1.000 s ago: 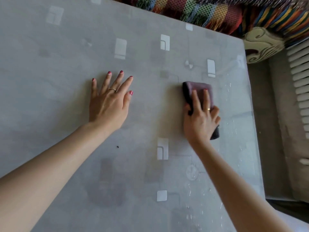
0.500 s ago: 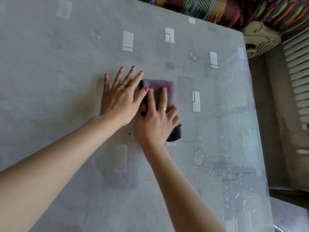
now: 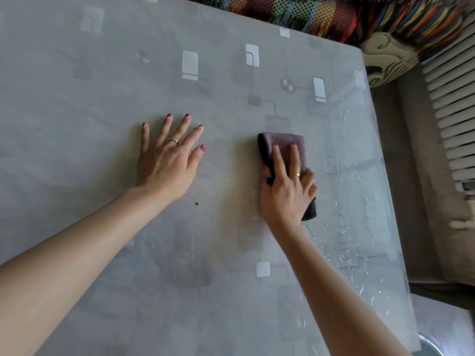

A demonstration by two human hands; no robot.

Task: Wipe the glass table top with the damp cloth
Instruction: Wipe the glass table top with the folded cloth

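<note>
The glass table top (image 3: pixel 102 104) fills most of the view, grey with pale square patterns beneath it. A folded purple and black damp cloth (image 3: pixel 282 143) lies flat on the glass right of centre. My right hand (image 3: pixel 286 191) presses down on the cloth, fingers stretched over it and thumb at its left edge. My left hand (image 3: pixel 168 158) rests flat on the bare glass to the left of the cloth, fingers spread, holding nothing. Water drops and streaks (image 3: pixel 359 227) cover the glass to the right of the cloth.
A small dark speck (image 3: pixel 197 203) sits on the glass between my hands. A colourful striped fabric (image 3: pixel 308 14) runs along the table's far edge, with a carved cream armrest (image 3: pixel 385 60) at the corner. A white radiator (image 3: pixel 452 111) stands beyond the right edge.
My right hand has slid the cloth from next to my left hand back toward the right. My left hand stays flat on the glass.
</note>
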